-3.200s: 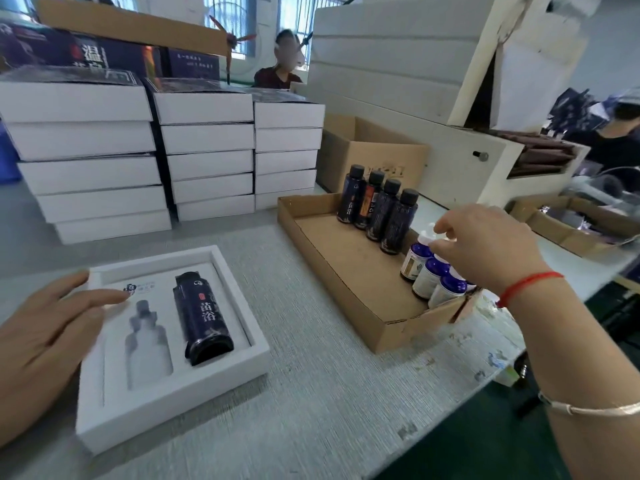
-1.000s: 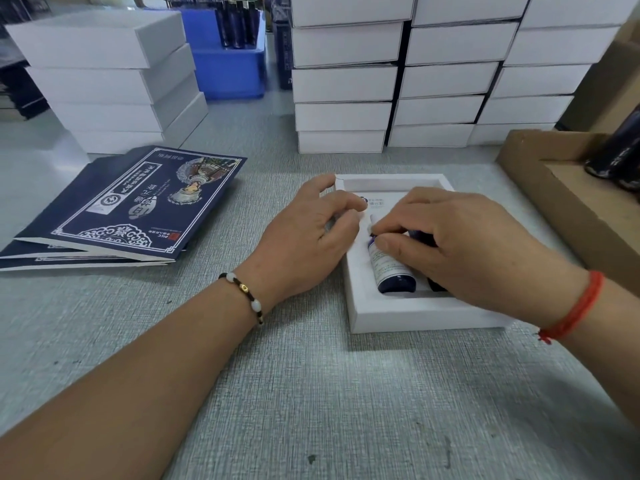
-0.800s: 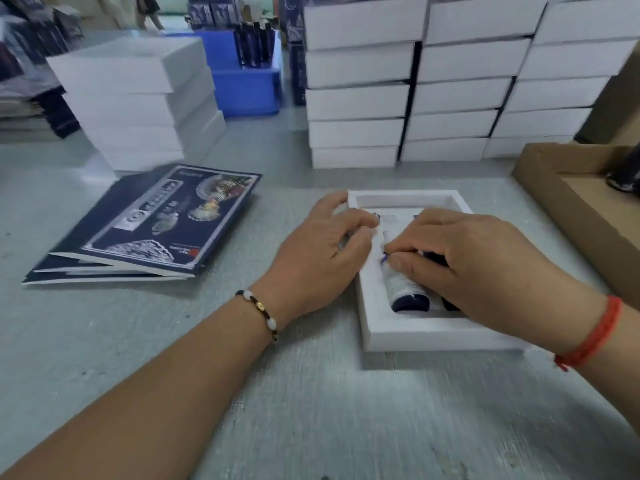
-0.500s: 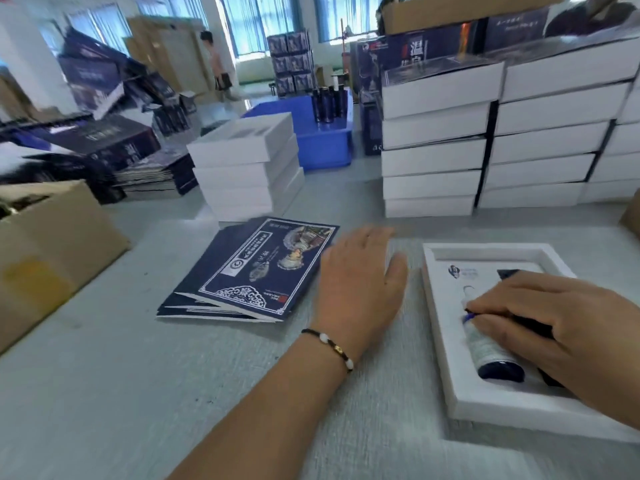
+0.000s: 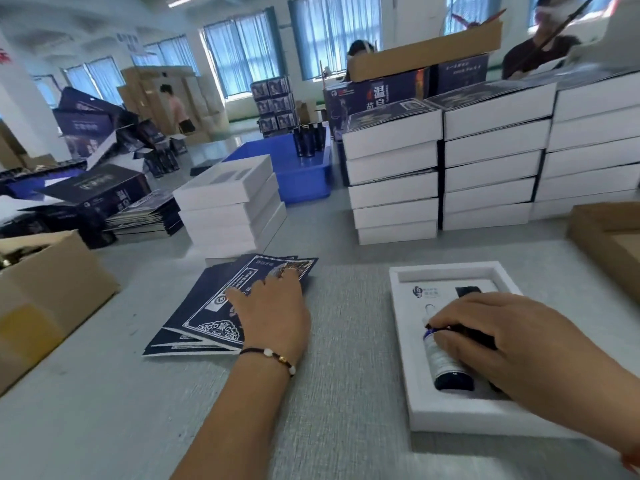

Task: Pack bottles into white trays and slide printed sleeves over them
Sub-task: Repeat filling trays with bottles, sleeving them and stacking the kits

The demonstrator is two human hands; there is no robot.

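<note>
Large white character 温 on the dark blue carton (image 5: 377,95) behind the stacked white boxes; the characters under it are cut off by the boxes. The same 温 shows on the tilted dark carton (image 5: 100,192) at far left. Top printed sleeve (image 5: 221,306) carries a white label with vertical characters and a round seal, too blurred to read. White tray (image 5: 401,306) has a small dark logo with tiny text, unreadable. Small bottle (image 5: 441,358) label print also unreadable.
</note>
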